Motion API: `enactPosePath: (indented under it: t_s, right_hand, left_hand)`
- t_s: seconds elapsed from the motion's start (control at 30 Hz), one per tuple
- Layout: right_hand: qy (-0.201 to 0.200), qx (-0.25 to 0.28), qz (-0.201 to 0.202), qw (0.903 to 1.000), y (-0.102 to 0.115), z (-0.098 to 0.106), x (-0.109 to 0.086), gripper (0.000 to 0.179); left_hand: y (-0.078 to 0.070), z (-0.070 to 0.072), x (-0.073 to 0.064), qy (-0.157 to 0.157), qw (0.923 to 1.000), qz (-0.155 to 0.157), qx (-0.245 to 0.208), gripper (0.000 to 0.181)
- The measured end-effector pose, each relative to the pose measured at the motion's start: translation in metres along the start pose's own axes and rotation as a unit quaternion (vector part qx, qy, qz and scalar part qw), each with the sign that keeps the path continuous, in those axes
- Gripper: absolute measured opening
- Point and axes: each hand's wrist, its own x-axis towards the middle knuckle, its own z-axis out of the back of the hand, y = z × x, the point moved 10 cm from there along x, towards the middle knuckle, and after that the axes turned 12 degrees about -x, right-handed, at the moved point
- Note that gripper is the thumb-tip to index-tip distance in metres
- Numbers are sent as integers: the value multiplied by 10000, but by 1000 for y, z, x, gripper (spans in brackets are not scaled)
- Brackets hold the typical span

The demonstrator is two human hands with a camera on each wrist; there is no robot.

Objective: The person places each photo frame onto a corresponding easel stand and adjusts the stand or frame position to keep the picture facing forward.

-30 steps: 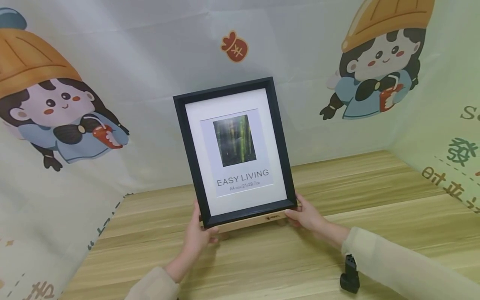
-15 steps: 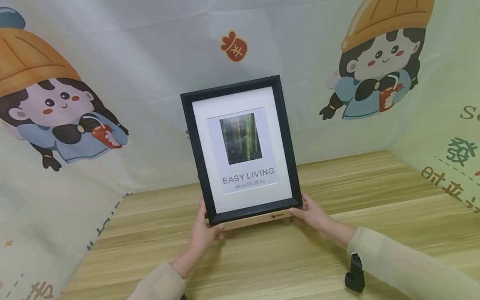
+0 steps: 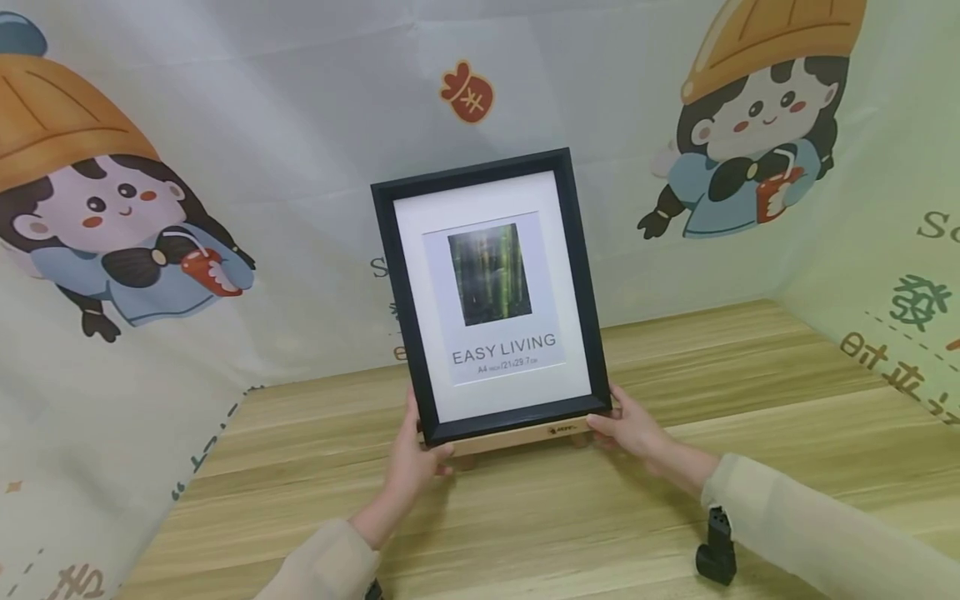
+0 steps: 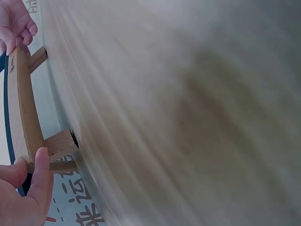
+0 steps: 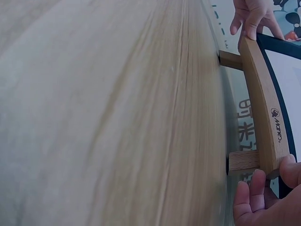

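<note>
A black picture frame with a white mat and a bamboo-forest picture stands tilted back on a small wooden easel. My left hand grips the left end of the easel's ledge, thumb in front, at the frame's lower left corner. At the opposite end, my right hand pinches the ledge by the lower right corner. In the left wrist view, short easel legs with dark feet reach down to the tabletop. The right wrist view shows a printed logo on the ledge. The back of the easel is hidden.
The wood-grain table runs back to a pale cloth backdrop with cartoon prints, which also covers both sides. A black device hangs under the right sleeve; part of another shows by the left sleeve.
The easel and the frame on it have moved to the right and slightly away, with both hands keeping their hold. Lettering on the backdrop left of the frame has come into view.
</note>
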Motion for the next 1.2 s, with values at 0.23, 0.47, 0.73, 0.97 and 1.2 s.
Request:
enactPosePath:
  t_s: [0.23, 0.47, 0.73, 0.97, 1.2]
  right_hand:
    - [46, 154, 29, 9999, -2, 2, 0, 67]
    - [76, 165, 18, 9998, -1, 5, -3, 67]
    - [18, 22, -56, 10000, -4, 7, -5, 66]
    - [7, -47, -88, 9999, -4, 10, -6, 70]
    - [11, -64, -52, 10000, -4, 11, -7, 68]
  left_hand:
    - [2, -3, 2, 40, 10000, 77, 12, 105]
    - [2, -5, 4, 71, 9999, 86, 25, 104]
    - [1, -8, 5, 134, 9999, 17, 67, 104]
    - [2, -10, 7, 130, 9999, 3, 82, 105]
    - [12, -15, 2, 401, 9990, 188, -90, 109]
